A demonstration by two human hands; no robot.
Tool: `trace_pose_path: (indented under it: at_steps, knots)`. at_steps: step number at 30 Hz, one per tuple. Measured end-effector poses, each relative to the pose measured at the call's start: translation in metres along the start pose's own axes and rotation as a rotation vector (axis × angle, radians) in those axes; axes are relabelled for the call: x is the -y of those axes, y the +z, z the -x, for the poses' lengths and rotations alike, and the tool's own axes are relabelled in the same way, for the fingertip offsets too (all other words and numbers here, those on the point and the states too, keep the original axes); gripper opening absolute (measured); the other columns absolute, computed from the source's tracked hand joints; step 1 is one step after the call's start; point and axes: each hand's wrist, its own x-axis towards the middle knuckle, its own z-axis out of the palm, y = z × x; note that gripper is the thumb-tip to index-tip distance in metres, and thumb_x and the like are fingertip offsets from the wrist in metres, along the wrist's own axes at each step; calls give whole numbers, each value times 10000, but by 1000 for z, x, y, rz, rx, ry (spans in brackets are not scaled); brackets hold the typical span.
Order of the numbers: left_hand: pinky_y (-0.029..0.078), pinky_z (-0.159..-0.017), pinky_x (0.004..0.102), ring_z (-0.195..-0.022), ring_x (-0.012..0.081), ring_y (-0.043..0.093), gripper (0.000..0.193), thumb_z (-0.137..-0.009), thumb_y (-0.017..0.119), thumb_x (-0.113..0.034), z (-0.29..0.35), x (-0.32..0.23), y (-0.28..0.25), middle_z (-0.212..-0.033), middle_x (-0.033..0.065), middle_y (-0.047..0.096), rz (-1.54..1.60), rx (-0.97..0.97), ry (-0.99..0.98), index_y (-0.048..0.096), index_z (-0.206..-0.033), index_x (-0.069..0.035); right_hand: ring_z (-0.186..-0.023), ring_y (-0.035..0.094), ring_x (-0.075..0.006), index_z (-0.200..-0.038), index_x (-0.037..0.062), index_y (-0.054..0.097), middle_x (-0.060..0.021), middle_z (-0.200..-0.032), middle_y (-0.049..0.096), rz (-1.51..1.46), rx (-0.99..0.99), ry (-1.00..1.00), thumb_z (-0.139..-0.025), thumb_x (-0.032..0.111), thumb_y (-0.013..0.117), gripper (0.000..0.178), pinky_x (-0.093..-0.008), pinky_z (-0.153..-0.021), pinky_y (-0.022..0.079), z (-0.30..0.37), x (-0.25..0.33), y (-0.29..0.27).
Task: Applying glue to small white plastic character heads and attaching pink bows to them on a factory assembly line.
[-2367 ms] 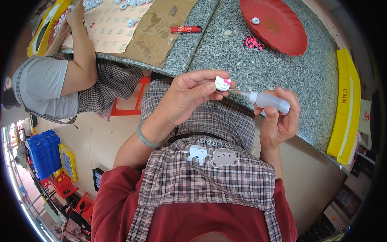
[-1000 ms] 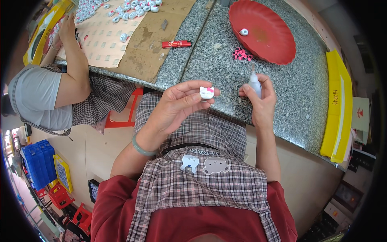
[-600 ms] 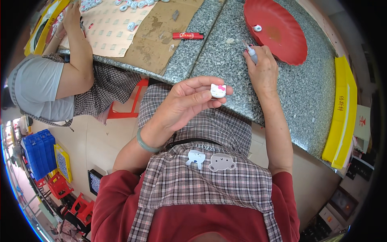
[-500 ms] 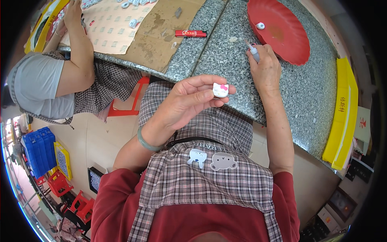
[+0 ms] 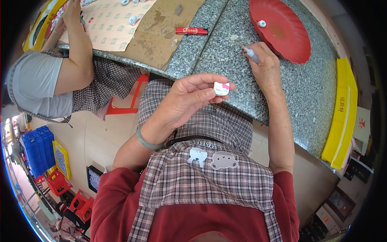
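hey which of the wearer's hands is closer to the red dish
Right. The right hand is close by the dish's near-left rim; the left hand is farther off, leftward and nearer the body, holding a white cat-face piece.

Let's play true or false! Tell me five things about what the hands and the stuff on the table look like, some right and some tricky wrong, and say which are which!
1. The left hand holds a small white cat-face piece with a pink bow. True.
2. The right hand is empty. False: it holds a small translucent squeeze bottle with a thin tip.
3. A wavy-edged red dish is on the speckled grey stone table. True.
4. That dish has nothing in it. False: a small, rounded white piece is in it.
5. A flat, oblong red object lies inside the dish. False: it lies left of the dish, by the brown cardboard sheet.
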Motion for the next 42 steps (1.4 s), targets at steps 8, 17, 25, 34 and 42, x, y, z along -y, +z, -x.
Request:
trace_pose_path:
  at_steps: [8,17,25,34,42]
  knots:
    - [509,-823,274,-902,177,621,317,-874,565,-78,4,-1,-2,-1104,193,600,-20,-49,-39,540,-1179,7,-794,614,-236,-884,0,619,-101,-840,621,-281,163,175,-727,40,685,174,-313,-695,459,1,4,-7]
    - [512,-814,259,-895,147,623,307,-870,571,-61,4,-1,-2,-1088,149,619,-34,-70,-46,556,-1171,-7,-659,591,-226,-894,15,622,-104,-758,612,-82,162,4,-751,68,681,163,-330,-606,454,-1,5,-6]
    - [509,-808,259,-887,156,621,327,-862,579,-60,7,0,-2,-1086,169,613,-103,-93,-47,541,-1178,17,-602,555,-72,-850,6,627,-26,-730,604,-976,214,466,-784,12,647,70,-215,-538,452,35,47,-40]
    - [499,-808,262,-891,136,612,297,-849,594,-33,5,4,8,-1007,104,635,-328,-144,-26,564,-1138,29,-597,545,-59,-812,16,600,-20,-717,587,-1080,291,447,-769,-7,667,83,-190,-515,445,60,73,-42]
    - [495,-826,257,-934,131,603,274,-849,584,-5,7,4,15,-1024,102,635,-458,-130,-25,578,-1120,36,-559,533,-51,-820,24,572,-7,-704,575,-1012,345,496,-767,23,687,127,-177,-480,428,61,72,-42]
